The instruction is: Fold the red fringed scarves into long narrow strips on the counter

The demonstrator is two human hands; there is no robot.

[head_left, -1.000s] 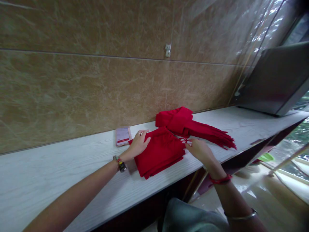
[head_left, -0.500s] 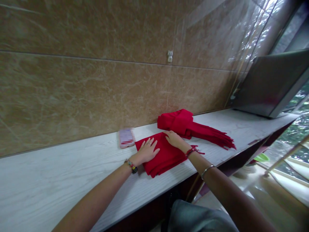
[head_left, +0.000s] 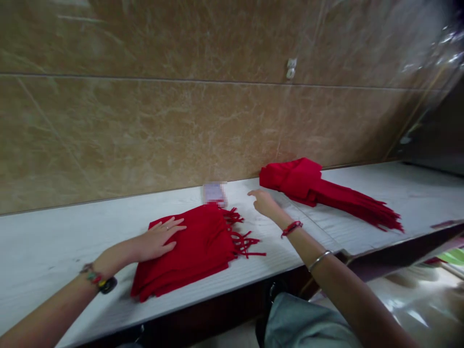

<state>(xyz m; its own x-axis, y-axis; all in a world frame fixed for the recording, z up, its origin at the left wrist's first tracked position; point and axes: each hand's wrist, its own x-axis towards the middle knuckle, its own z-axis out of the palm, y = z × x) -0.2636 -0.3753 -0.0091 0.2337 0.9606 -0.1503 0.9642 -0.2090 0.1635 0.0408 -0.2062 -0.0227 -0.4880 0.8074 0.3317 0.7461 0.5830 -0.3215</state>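
Along the counter (head_left: 72,232), nearer folded red cloth (head_left: 203,241), fringe (head_left: 240,242) rightward.

Plain red cloth (head_left: 197,246) and a matching red bundle (head_left: 299,180) stand out on a white, grey-grained counter (head_left: 105,217) beneath a brown wall (head_left: 145,130) veined in cream; a bangle (head_left: 319,260) shines silver.

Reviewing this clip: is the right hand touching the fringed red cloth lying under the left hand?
Apart. The head view shows a strip of bare white counter between the right hand and the fringed red cloth.
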